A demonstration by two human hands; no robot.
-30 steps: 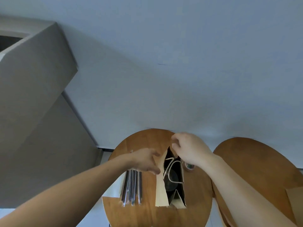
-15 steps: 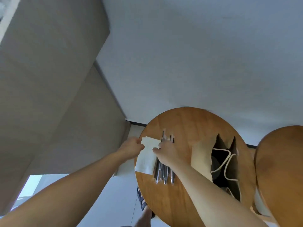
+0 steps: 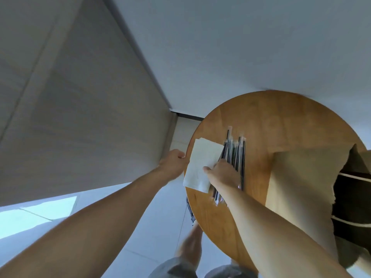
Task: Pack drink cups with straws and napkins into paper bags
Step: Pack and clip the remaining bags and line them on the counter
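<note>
right hand (image 3: 222, 175) lies over the seam between the white napkins (image 3: 200, 163) and the wrapped straws (image 3: 234, 155), centre-right of the frame on the round wooden table (image 3: 281, 121). its thumb is flat on the top napkin and its fingers are tucked under the palm, so i cannot tell what they pinch. left hand (image 3: 172, 164) is curled at the table's left rim beside the napkins, its hold unclear. paper bag (image 3: 301, 177) stands open at far right. to do it well: peel off just one napkin and one straw, steady the stack with the left hand, and lift clear before swinging to the bag.
</note>
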